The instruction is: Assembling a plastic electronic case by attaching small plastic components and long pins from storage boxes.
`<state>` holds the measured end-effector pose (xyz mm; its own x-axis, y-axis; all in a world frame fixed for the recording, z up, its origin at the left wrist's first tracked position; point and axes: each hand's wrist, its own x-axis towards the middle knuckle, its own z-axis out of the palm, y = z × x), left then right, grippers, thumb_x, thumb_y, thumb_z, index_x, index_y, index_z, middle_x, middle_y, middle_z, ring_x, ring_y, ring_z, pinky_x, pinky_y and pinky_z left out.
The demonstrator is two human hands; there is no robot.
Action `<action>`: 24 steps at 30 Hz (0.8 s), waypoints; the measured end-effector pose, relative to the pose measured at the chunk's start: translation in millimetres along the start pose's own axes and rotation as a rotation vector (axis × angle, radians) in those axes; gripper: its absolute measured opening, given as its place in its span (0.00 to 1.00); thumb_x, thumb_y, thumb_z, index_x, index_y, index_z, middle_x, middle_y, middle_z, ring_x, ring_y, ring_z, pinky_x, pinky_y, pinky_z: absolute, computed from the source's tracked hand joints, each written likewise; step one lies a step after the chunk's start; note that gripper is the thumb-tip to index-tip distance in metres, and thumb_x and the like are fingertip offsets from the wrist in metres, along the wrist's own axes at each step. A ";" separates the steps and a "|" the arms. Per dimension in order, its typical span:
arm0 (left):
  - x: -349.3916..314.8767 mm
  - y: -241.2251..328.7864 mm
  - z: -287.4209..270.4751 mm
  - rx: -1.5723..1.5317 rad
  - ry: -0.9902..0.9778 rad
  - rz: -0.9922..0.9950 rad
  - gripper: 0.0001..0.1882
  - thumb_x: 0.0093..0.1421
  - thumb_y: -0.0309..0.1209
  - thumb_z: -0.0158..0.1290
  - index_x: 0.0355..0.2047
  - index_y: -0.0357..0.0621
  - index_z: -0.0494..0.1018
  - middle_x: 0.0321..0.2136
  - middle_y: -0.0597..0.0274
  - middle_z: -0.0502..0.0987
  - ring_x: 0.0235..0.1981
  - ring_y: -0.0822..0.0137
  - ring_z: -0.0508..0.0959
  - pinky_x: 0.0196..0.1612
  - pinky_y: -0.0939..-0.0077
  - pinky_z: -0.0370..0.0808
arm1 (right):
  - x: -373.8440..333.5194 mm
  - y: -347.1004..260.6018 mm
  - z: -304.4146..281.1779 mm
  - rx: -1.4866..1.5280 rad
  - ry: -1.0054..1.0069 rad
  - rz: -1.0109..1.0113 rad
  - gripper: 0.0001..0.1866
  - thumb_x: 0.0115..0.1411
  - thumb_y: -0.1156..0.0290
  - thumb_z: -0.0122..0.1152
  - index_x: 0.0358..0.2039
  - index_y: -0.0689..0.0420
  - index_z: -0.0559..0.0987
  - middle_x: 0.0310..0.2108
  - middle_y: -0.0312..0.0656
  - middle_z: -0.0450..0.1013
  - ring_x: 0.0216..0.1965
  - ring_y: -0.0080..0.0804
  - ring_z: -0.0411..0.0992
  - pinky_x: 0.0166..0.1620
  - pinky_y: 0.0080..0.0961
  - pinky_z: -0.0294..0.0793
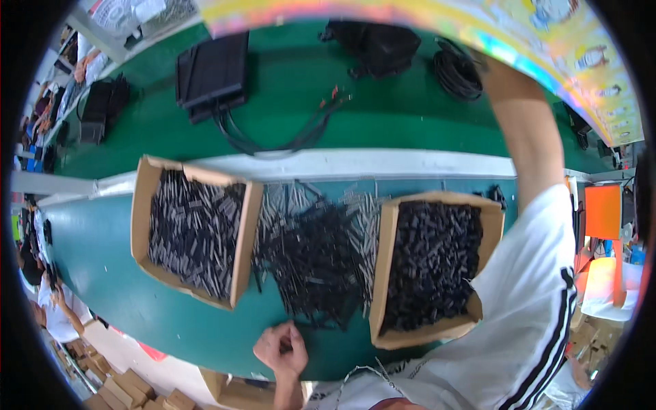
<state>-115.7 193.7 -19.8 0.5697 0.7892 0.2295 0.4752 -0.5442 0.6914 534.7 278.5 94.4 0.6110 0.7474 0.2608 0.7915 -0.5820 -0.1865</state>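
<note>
My left hand (281, 347) rests at the near edge of the green table with its fingers curled in. Something dark shows inside the curl, too small to name. In front of it lies a loose heap of thin black parts (318, 263), with grey slender pieces along its sides. My right forearm (529, 126), in a white sleeve with black stripes, stretches far forward across the table. The hand at its end is hidden behind a bright patterned panel (471, 26). A coil of black cable (456, 74) lies close by; whether my right hand touches it cannot be told.
Cardboard boxes full of small dark parts stand left (249, 239) and right (385, 273) of the heap. Behind a pale rail (383, 162), a green surface carries a black flat device with leads (213, 72) and a black bundle (376, 48). Other people work at far left.
</note>
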 end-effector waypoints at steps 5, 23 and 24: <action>1.3 1.7 -0.7 -0.075 -0.035 -0.013 0.06 0.55 0.20 0.61 0.33 0.43 0.80 0.17 0.66 0.72 0.14 0.72 0.68 0.20 0.78 0.64 | -106.3 -13.1 -47.9 0.165 0.082 -0.086 0.14 0.57 0.64 0.71 0.41 0.57 0.84 0.40 0.44 0.83 0.44 0.35 0.79 0.47 0.30 0.78; 52.3 60.8 21.9 -0.097 0.085 0.549 0.13 0.54 0.19 0.62 0.41 0.43 0.79 0.33 0.59 0.78 0.33 0.57 0.78 0.38 0.64 0.73 | -273.7 -183.4 -22.2 0.049 -0.264 -0.407 0.13 0.47 0.75 0.71 0.36 0.62 0.85 0.39 0.52 0.81 0.44 0.52 0.80 0.47 0.42 0.82; 64.9 65.4 23.6 -0.101 0.059 0.559 0.13 0.55 0.20 0.61 0.41 0.42 0.78 0.36 0.57 0.77 0.38 0.54 0.77 0.41 0.62 0.73 | -262.5 -188.3 -18.3 -0.036 -0.330 -0.337 0.15 0.46 0.74 0.73 0.36 0.62 0.85 0.40 0.52 0.81 0.44 0.51 0.81 0.47 0.41 0.83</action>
<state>-31.8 202.6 24.2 0.6764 0.4050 0.6151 0.0437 -0.8558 0.5154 225.1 186.1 78.3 0.2959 0.9551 -0.0150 0.9491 -0.2958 -0.1082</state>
